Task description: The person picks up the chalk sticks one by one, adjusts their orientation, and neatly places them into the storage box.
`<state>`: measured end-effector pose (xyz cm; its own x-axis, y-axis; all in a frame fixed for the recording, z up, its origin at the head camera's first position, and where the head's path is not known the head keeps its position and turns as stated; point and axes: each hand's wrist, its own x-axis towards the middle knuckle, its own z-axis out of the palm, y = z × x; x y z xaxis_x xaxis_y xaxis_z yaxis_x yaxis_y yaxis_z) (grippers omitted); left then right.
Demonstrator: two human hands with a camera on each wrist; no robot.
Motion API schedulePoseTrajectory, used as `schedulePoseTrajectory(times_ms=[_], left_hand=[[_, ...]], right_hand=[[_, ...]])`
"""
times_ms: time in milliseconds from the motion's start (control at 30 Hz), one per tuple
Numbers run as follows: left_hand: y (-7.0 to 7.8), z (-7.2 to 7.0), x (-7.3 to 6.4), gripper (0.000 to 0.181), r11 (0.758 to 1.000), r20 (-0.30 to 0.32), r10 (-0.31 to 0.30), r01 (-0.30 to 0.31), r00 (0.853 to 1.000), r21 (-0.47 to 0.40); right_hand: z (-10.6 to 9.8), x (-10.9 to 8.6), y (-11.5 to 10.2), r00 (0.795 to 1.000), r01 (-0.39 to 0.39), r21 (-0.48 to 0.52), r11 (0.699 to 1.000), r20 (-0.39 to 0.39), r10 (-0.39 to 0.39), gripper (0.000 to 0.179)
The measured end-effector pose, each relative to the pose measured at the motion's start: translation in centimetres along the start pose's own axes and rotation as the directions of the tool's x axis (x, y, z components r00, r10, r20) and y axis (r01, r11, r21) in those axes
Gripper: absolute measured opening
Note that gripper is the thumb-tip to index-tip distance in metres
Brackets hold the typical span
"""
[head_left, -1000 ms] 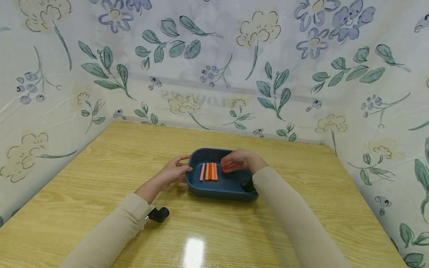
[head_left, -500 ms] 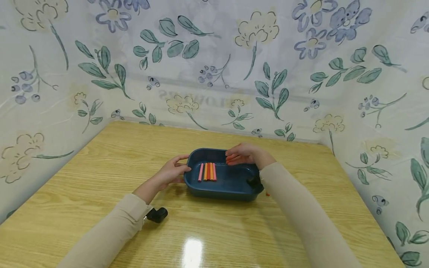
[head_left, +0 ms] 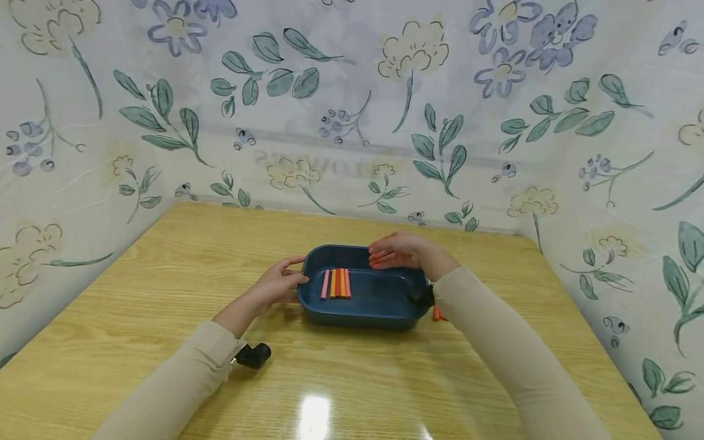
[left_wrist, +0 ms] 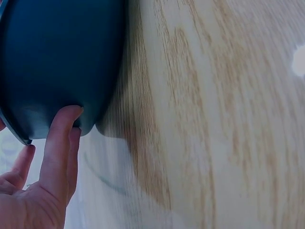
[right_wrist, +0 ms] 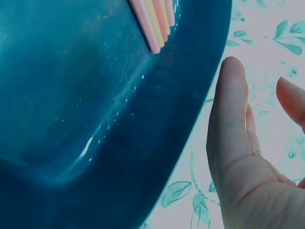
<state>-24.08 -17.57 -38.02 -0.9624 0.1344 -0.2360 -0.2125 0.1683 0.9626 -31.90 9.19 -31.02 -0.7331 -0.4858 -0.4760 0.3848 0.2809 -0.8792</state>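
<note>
A dark blue rectangular tray (head_left: 379,296) with raised walls stands on the table. Side by side on its floor, toward the left, lie several thin round sticks (head_left: 336,285) in pink, orange and red. My left hand (head_left: 271,286) holds the tray's left end, thumb at the rim; in the left wrist view fingers press against the outer wall. By the tray's far rim, toward the right, is my right hand (head_left: 409,252). Its fingers are straight and the thumb stands apart, with nothing held in the right wrist view. Whether it touches the rim, I cannot tell.
On the wooden table (head_left: 330,379), just right of the tray, red-orange sticks (head_left: 437,313) show partly behind my right sleeve. Floral cloth (head_left: 352,122) hangs around the back and both sides. A black wrist device (head_left: 254,355) sits beside each wrist.
My right hand has gone from inside the tray, close to the sticks, to the far rim at the right. Red-orange sticks beside the tray have come into view. My left hand stays on the tray.
</note>
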Motion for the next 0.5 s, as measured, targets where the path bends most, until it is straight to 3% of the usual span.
schedulePoseTrajectory(times_ms=[500], left_hand=[[-0.1, 0.0, 0.0, 0.058, 1.000, -0.003, 0.001, -0.001, 1.000, 0.012]], right_hand=[[-1.1, -2.8, 1.6, 0.999, 0.045, -0.035, 0.998, 0.014, -0.044, 0.048]])
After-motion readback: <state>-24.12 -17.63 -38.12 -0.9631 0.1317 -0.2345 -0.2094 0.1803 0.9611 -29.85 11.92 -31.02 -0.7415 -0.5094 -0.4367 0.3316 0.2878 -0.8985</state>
